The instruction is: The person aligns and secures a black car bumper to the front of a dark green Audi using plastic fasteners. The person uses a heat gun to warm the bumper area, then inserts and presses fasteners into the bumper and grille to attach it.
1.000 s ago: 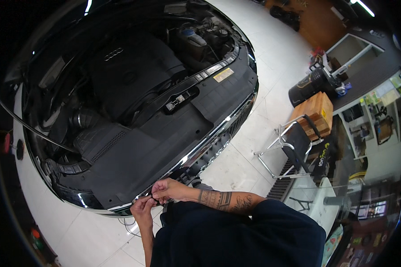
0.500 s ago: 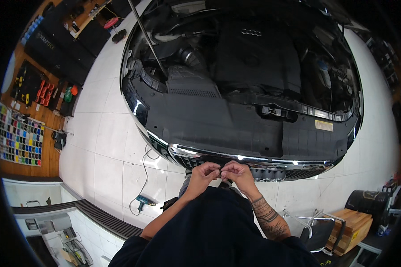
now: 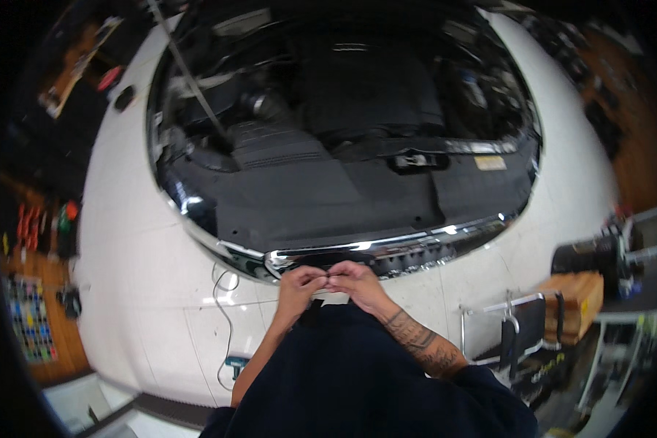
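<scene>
My left hand [image 3: 298,288] and my right hand [image 3: 356,283] meet in front of my body, fingertips pinched together. Between them is something small and dark, too tiny to name. Just beyond my fingers runs the chrome-edged front grille [image 3: 416,257] of a car. Its hood is up, showing the black engine cover [image 3: 369,91] and a wide black plastic panel [image 3: 306,201] behind the grille. A metal latch [image 3: 416,160] sits in that panel's recess. The picture is slightly smeared by motion.
A prop rod [image 3: 190,77] rises at the engine bay's left. On the white tiled floor lie a teal heat gun [image 3: 236,363] and its cord [image 3: 230,321]. To the right stand a metal-framed chair [image 3: 515,332] and a wooden block [image 3: 573,306]. Colour swatches [image 3: 31,321] hang at left.
My view has turned, so the car sits further left in the picture and the chair shows more fully. My hands stay pinched together before the grille.
</scene>
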Motion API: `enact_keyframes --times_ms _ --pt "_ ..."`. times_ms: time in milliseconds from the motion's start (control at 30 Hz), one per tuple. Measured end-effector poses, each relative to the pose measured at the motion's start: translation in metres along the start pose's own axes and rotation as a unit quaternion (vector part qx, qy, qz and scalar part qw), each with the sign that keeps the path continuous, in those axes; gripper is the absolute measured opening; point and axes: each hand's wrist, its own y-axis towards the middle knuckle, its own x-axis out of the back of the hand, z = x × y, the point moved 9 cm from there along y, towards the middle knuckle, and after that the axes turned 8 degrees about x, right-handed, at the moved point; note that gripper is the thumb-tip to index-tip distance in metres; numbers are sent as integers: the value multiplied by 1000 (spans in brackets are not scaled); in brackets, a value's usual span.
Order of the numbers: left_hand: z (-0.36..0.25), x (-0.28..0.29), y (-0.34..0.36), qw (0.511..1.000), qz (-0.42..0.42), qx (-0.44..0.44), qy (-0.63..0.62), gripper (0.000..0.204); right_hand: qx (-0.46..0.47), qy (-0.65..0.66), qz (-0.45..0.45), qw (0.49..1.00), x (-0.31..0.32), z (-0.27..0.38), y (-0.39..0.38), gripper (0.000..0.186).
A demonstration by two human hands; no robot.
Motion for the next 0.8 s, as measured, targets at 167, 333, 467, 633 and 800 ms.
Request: enact_keyframes --times_ms 167,333,467,633,800 --pt "19 41 5 997 49 13 -53 14 5 -72 4 997 -38 -23 15 27" --pt "11 67 1 997 41 48 -54 16 264 -354 -274 854 39 55 18 46" --pt "21 83 4 994 58 48 -81 17 246 -67 -425 869 170 83 -8 43" --pt "32 98 -1 993 61 60 -77 16 195 -191 -493 826 188 107 -13 42" --pt "27 112 -3 994 27 50 -89 16 297 -12 -547 783 209 98 -22 39"
